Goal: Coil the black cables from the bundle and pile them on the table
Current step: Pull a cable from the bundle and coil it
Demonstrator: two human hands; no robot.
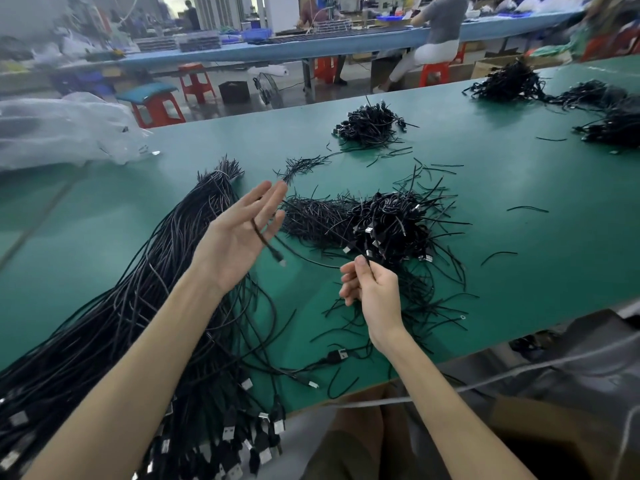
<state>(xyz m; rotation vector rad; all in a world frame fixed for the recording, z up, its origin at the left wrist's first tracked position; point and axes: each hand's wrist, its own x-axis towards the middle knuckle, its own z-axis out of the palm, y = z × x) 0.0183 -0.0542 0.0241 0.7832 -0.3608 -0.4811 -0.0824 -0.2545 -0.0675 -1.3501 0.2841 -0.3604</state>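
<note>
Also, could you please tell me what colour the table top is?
Plain green; the head view shows the table best.

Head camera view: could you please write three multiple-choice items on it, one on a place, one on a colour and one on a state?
1. Where does the uncoiled cable bundle lie?
A. On the left part of the table
B. On a red stool
C. In a blue bin

2. What colour is the table top under the hands?
A. Blue
B. Green
C. Grey

3. How is the left hand?
A. Clenched in a fist
B. Pressed flat on the table
C. Raised and open, fingers straight

Answers:
1 A: the bundle runs along the left, beside the left arm.
2 B: the surface is green.
3 C: its palm faces up, with a black cable across the fingers, which the right hand pinches.
</note>
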